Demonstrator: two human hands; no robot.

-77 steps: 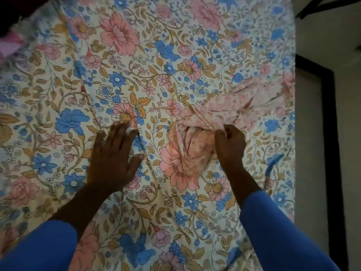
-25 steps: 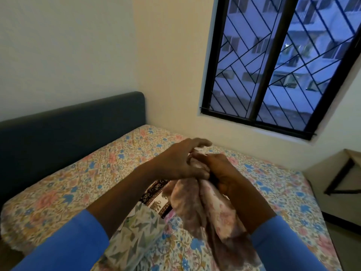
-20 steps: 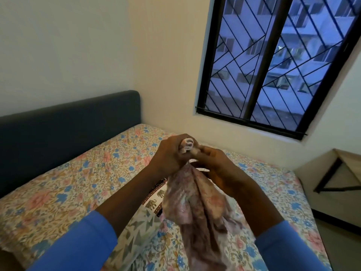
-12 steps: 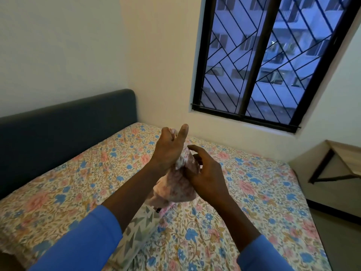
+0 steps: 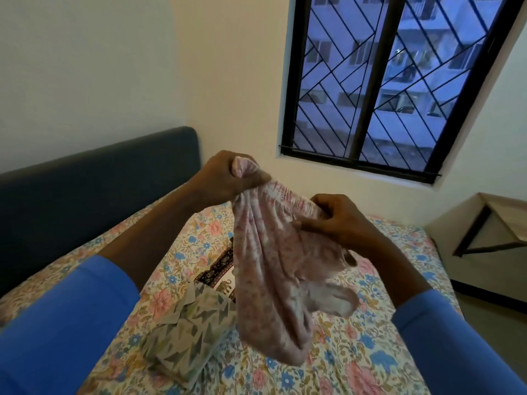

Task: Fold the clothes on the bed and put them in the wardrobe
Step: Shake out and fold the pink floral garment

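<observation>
Nearest us, a folded zigzag-print cloth (image 5: 191, 337) lies on the floral bed (image 5: 356, 366) toward its near side, with an elephant-print piece (image 5: 219, 273) just behind it. Above them the pink floral garment (image 5: 273, 280) hangs clear of the bed. Our left hand (image 5: 225, 178) grips one end of what may be its waistband in curled fingers. Our right hand (image 5: 339, 220) pinches the other end between thumb and fingertips. Beyond stands the blue headboard (image 5: 85, 189).

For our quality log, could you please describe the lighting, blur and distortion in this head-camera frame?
Head view: dim, bluish light, brightest at the window; the pink floral garment is motion-blurred at its hanging lower end, while the left hand and right hand gripping its waistband look sharp; the wide-angle lens slants the window's uprights.
</observation>
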